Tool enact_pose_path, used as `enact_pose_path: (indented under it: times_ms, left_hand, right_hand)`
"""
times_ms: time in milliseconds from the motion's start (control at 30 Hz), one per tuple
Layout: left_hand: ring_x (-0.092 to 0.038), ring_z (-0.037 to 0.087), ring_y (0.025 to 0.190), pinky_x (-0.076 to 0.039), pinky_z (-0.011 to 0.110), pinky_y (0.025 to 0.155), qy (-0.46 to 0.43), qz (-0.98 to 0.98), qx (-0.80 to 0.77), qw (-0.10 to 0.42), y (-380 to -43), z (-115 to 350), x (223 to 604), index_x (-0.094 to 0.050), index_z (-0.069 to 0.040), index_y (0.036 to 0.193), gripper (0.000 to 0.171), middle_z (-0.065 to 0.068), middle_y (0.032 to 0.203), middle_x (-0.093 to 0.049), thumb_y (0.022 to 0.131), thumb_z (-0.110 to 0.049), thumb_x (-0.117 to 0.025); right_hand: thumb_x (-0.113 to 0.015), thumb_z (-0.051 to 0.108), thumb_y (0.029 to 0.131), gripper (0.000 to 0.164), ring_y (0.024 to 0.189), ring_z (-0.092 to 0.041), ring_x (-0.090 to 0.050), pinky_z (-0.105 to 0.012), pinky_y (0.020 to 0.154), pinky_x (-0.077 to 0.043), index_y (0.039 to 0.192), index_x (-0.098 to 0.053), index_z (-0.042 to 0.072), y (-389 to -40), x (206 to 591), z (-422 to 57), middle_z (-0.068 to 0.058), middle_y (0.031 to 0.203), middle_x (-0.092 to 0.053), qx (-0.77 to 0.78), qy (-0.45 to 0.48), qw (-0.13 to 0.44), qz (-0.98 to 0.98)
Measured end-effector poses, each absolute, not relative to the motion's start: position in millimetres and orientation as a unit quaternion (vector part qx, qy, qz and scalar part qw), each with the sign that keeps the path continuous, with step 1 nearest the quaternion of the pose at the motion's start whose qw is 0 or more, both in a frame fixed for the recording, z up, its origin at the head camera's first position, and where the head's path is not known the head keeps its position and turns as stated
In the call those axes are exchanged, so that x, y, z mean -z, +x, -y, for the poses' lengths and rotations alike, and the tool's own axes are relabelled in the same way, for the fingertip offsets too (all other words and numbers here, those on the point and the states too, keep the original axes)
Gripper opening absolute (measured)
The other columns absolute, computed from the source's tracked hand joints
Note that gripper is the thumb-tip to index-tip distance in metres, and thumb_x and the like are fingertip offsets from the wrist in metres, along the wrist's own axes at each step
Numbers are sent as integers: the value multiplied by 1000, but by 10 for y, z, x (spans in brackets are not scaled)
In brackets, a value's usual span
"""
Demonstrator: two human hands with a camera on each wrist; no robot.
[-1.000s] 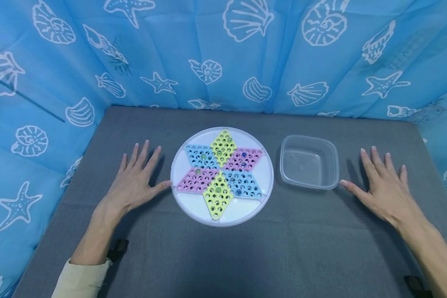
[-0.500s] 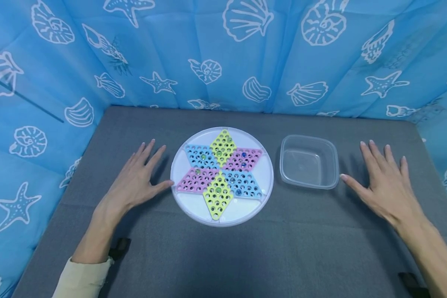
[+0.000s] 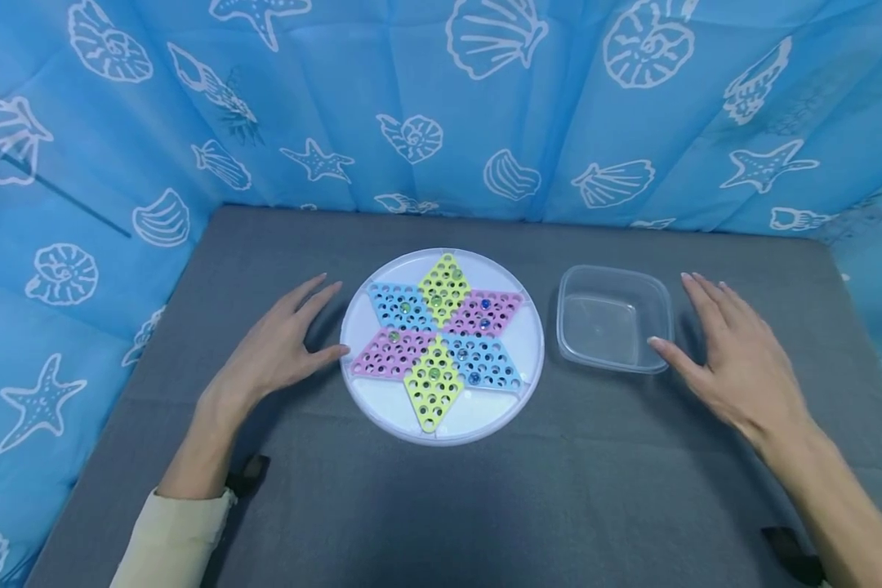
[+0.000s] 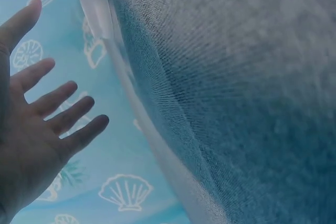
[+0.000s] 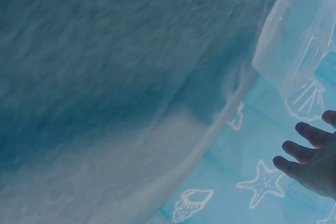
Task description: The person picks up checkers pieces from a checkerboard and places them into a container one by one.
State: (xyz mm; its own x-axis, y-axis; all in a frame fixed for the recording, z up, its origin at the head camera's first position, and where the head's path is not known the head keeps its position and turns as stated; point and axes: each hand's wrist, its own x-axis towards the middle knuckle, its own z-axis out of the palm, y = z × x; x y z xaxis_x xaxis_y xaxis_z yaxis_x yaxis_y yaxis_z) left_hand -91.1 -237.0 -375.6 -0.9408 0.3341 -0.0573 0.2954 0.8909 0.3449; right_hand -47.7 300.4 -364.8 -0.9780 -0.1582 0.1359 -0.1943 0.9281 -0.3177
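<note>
A round white Chinese checkers board (image 3: pixel 382 402) with a yellow, blue and pink star of holes lies on the table. Green marbles (image 3: pixel 434 373) and blue marbles (image 3: pixel 485 304) sit in some of its holes. My left hand (image 3: pixel 268 351) is just left of the board, thumb tip right at its rim, fingers spread loosely and holding nothing. To the right of the board stands a clear plastic container (image 3: pixel 568 327) with nothing visible inside. My right hand (image 3: pixel 746 367) is beside it, thumb tip overlapping its right front corner, fingers extended. In both wrist views the palms hold nothing.
Grey cloth (image 3: pixel 441 514) covers the table. A blue curtain (image 3: pixel 456 98) with white shell and starfish prints hangs behind it and along the sides. Dark straps (image 3: pixel 250 474) show at the wrists.
Both hands have lifted from lying flat and moved inward, left toward the board, right toward the plastic container. The board, marbles and container stay in place.
</note>
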Motion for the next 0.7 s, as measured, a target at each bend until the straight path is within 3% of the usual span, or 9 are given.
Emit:
enact_pose_path:
  times_ms: [167, 300, 433, 533, 700]
  left_hand:
    - [-29, 40, 143, -29, 63, 107, 160, -968, -184, 64, -933, 2357, 3759, -43, -17, 151, 83, 13, 159, -29, 81, -41, -81]
    - [-33, 38, 141, -30, 62, 107, 161, -962, -208, 72, -947, 2348, 3771, -51, -15, 144, 74, 13, 155, -36, 81, -37, -82]
    - [-39, 37, 138, -41, 57, 101, 169, -950, -249, 85, -968, 2352, 3788, -54, -13, 141, 69, 13, 152, -40, 82, -33, -82]
    - [-42, 37, 135, -48, 52, 96, 173, -942, -272, 96, -994, 2369, 3803, -53, -12, 142, 68, 15, 151, -40, 83, -30, -82]
    - [-47, 35, 130, -47, 51, 97, 164, -926, -319, 113, -1043, 2398, 3814, -52, -11, 142, 64, 14, 147, -45, 85, -19, -80]
  right_hand:
    - [-70, 45, 89, 88, 133, -53, -35, -68, 106, -24, 157, -26, 10, -502, 3616, -2861, -29, 150, -36, -166, 95, 79, 978]
    - [-79, 43, 79, 92, 125, -52, -43, -67, 100, -32, 153, -36, 8, -534, 3592, -2745, -27, 145, -44, -157, 129, 110, 973]
    - [-85, 41, 71, 95, 122, -49, -48, -66, 95, -37, 149, -43, 7, -543, 3572, -2649, -26, 142, -48, -152, 159, 133, 966]
    - [-86, 41, 70, 93, 121, -47, -48, -65, 94, -38, 147, -46, 7, -541, 3554, -2580, -24, 141, -49, -161, 168, 135, 963]
    - [-86, 39, 70, 89, 120, -44, -51, -63, 93, -40, 145, -49, 8, -553, 3539, -2480, -21, 138, -52, -179, 194, 143, 954]
